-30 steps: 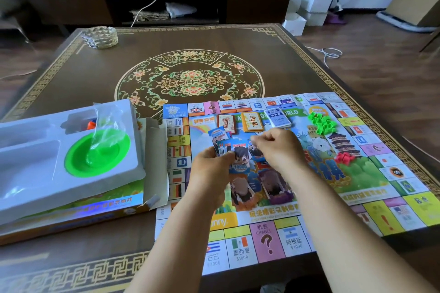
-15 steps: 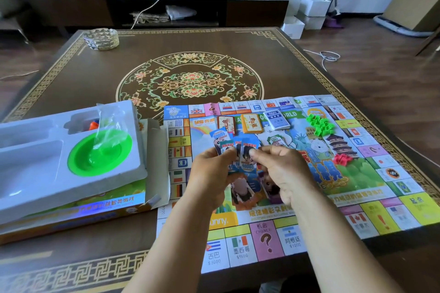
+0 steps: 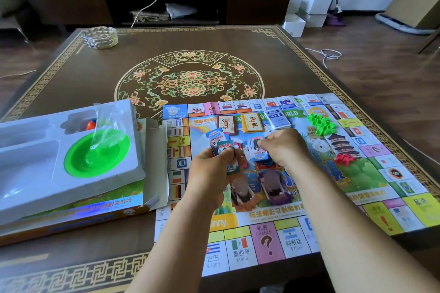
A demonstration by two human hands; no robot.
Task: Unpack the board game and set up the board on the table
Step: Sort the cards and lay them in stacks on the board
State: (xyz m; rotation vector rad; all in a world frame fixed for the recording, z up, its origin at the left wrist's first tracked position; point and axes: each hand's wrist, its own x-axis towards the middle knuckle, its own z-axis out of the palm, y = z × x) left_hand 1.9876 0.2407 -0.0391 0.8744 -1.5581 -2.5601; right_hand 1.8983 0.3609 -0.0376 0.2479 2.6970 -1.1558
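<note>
Game board (image 3: 281, 211): printed paper sheet, slight sheen, fold creases visible. Table (image 3: 190, 40): dark wood-look top, smooth, glossy, gilt pattern. Insert tray (image 3: 28, 169): white moulded plastic, smooth, semi-gloss. Green bowl (image 3: 95, 154): glossy plastic; clear plastic bag (image 3: 107, 126) film over it. Box (image 3: 71, 214): printed cardboard, shiny. Small cards (image 3: 217, 140): glossy paper. Ashtray (image 3: 100, 37): faceted glass. Floor (image 3: 381, 74): wood, satin.

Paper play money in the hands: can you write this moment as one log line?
step: sorting paper play money | left hand: holds stack | right hand: pinches note | colourful game board: flat on table
</note>
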